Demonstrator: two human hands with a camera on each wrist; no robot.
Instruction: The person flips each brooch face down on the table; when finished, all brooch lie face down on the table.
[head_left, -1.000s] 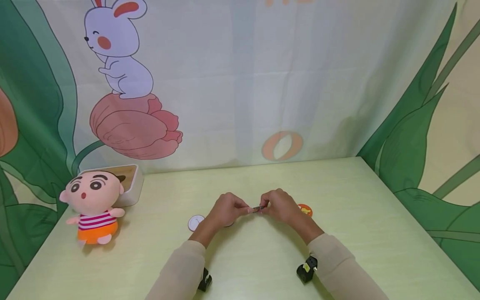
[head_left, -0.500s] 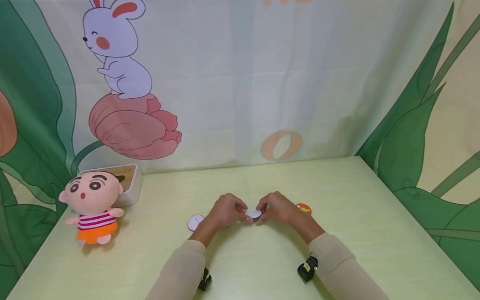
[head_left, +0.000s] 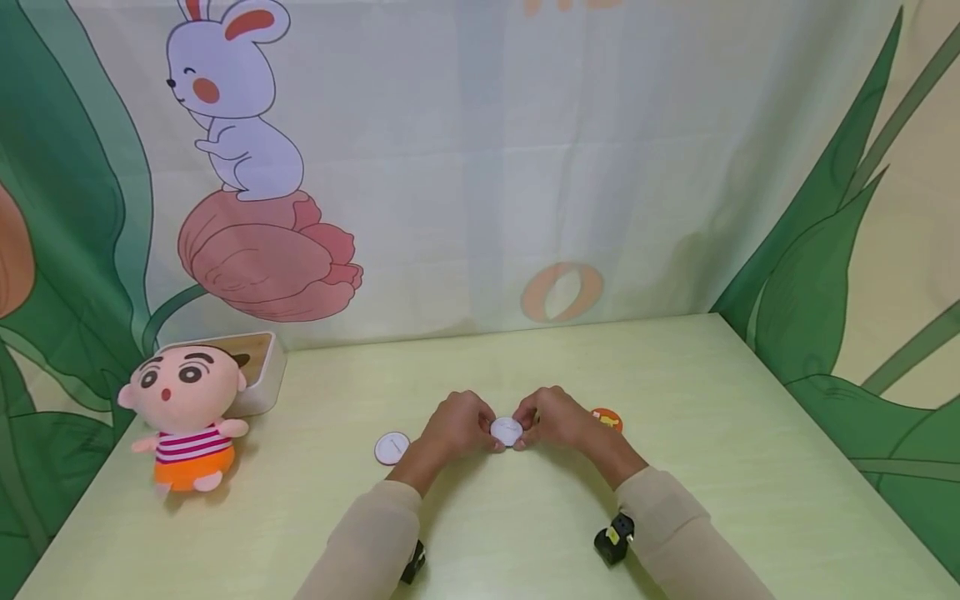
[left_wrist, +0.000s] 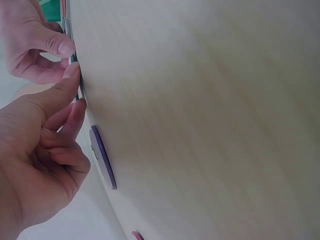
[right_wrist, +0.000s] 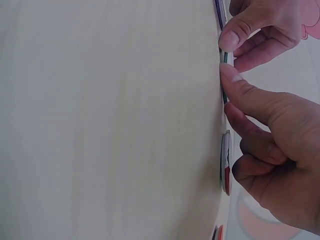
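Both hands meet at the middle of the table around a thin round disc, white on its upper face with a faint short line. My left hand pinches its left edge between thumb and fingers. At the opposite edge, my right hand does the same. In both wrist views the disc is seen edge-on as a dark rim, close over the tabletop. A white disc with a purple rim lies beside the left hand. Near the right hand is a disc with white and red on it.
Another white disc lies left of the left forearm. An orange disc with a yellow figure is partly hidden behind the right wrist. A plush doll stands at the left before a white box. A printed curtain hangs behind.
The disc between the hands has turned from edge-on to its white face up, and has come slightly lower. Both hands stay in nearly the same place.
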